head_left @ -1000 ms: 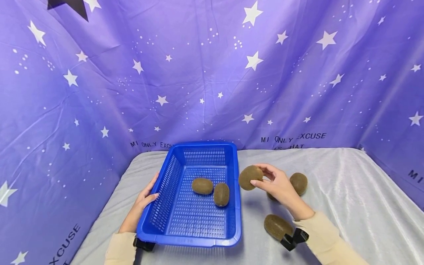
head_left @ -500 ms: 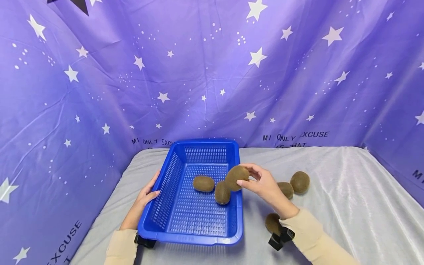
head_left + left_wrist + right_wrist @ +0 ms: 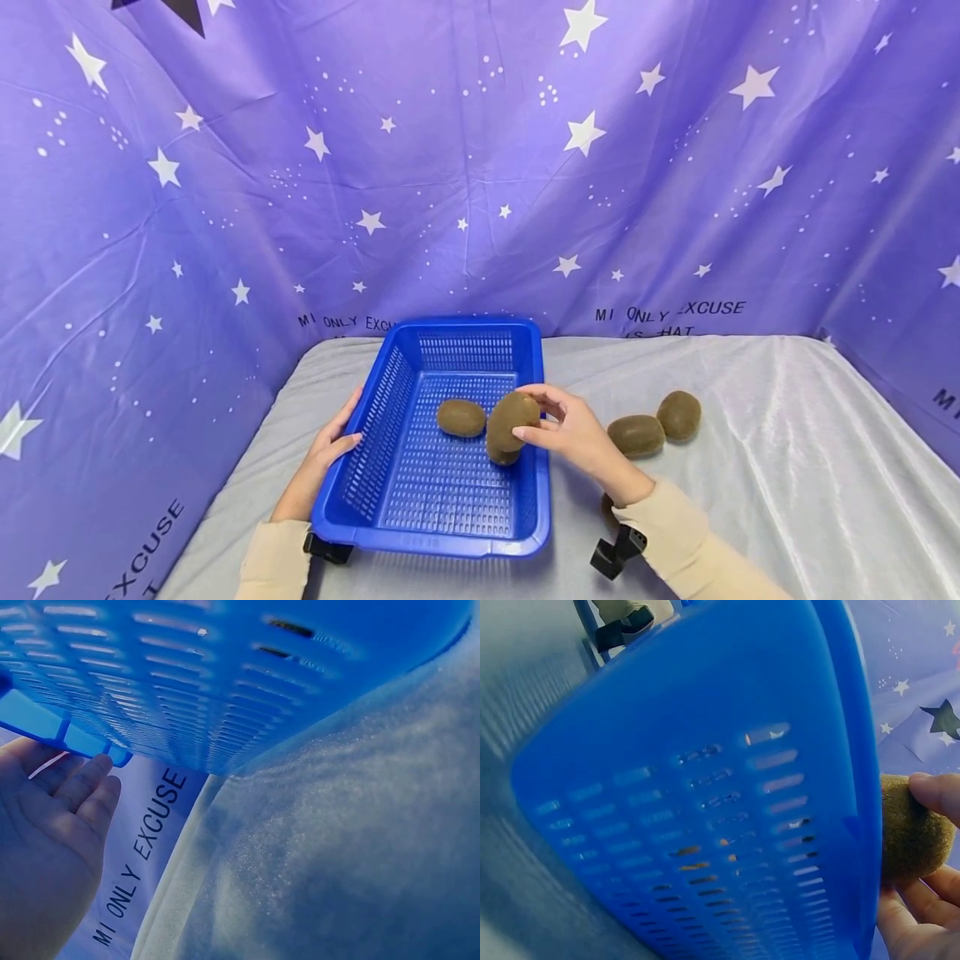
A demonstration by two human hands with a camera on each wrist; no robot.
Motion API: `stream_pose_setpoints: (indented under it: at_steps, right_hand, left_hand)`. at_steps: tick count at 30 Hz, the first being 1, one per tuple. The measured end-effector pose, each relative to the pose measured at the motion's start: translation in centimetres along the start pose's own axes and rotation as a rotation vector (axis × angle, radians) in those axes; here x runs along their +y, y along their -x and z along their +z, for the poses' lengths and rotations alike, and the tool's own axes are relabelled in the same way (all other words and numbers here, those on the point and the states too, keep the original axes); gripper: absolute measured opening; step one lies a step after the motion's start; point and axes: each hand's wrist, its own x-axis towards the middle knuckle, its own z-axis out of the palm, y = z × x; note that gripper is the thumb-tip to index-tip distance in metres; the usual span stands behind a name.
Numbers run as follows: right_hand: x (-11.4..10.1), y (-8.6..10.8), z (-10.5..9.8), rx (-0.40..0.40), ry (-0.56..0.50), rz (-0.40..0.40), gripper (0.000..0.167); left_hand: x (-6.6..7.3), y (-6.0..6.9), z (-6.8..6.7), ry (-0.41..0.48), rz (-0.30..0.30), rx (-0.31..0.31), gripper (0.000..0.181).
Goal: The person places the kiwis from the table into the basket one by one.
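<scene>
My right hand [image 3: 576, 431] pinches a brown kiwi [image 3: 513, 415] between thumb and fingers, just inside the right rim of a blue plastic basket [image 3: 431, 543]. The held kiwi partly hides a second kiwi [image 3: 502, 457] lying in the basket; whether they touch I cannot tell. To its left lies another kiwi [image 3: 461, 417] on the slotted floor. My left hand [image 3: 324, 454] holds the basket's left rim. In the left wrist view its fingers [image 3: 79, 784] reach the rim from outside. The right wrist view shows the held kiwi [image 3: 913, 829] beyond the basket's wall.
Right of the basket, two kiwis [image 3: 636, 435] [image 3: 679, 415] lie side by side on the grey cloth [image 3: 780, 467]. One more kiwi [image 3: 609, 508] is mostly hidden behind the right wrist. A purple star-patterned curtain [image 3: 465, 167] stands behind the table.
My right hand has carried the kiwi leftward from outside the basket, over the right rim, and lower into it. The left hand stays on the rim.
</scene>
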Motion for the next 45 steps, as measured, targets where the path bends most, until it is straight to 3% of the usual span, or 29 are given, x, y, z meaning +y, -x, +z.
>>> stream_pose_setpoints:
  at_steps: [6,16,23,28,45]
  right_hand:
    - [-0.1,0.1,0.4,-0.025,-0.032,-0.013,0.049]
    - [0.5,0.4,0.6,-0.067,0.011,-0.046,0.049]
    - [0.7,0.3,0.8,-0.067,-0.073,-0.081,0.039]
    - [0.7,0.4,0.8,-0.069,-0.084,-0.064,0.039]
    - [1.3,3.0,-3.2,-0.030,-0.033,-0.115,0.034]
  left_hand:
    - [0.0,0.0,0.0,0.002,0.002,-0.006,0.067]
    - [0.0,-0.1,-0.1,0.007,0.045,-0.025,0.066]
    - [-0.2,-0.1,-0.1,0.002,0.070,-0.040,0.065]
    - [-0.4,0.0,0.0,0.009,0.076,-0.044,0.065]
    - [0.0,-0.1,0.2,0.000,0.052,-0.018,0.065]
